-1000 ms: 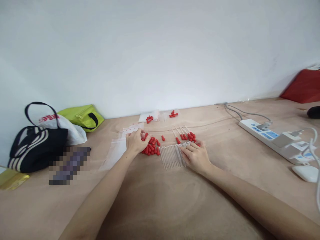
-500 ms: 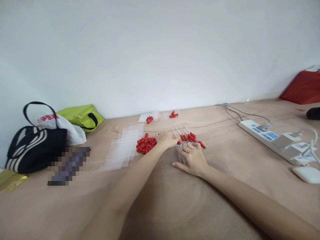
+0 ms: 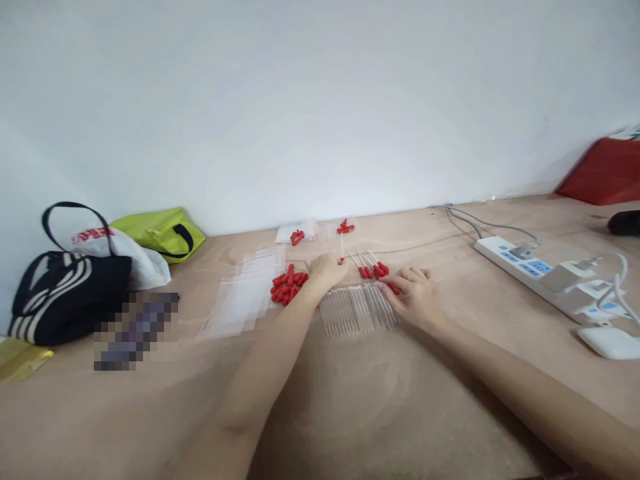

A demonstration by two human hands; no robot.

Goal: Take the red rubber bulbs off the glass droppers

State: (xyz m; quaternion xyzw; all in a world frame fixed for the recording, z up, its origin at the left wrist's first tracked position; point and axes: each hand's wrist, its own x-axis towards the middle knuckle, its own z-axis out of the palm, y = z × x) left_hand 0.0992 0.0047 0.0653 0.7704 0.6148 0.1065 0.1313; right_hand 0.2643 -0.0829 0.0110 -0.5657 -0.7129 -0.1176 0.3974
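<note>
My left hand is closed at the far side of a row of thin clear tubes. Its fingertips pinch the red end of a dropper, whose clear stem points to the wall. My right hand is curled at the row's right end, fingers closed round a red rubber bulb, partly hidden. Between the hands lie several droppers with red bulbs, stems pointing away. Beside my left wrist is a pile of loose red bulbs.
Clear zip bags lie fanned out left of the pile. Filled small bags rest near the wall. A power strip with plugs and cables is on the right. A black bag and a green bag stand at left.
My right hand has moved off the clear tubes, right and slightly away, to the red bulbs. My left hand stays near its place; a dropper now shows at its fingertips.
</note>
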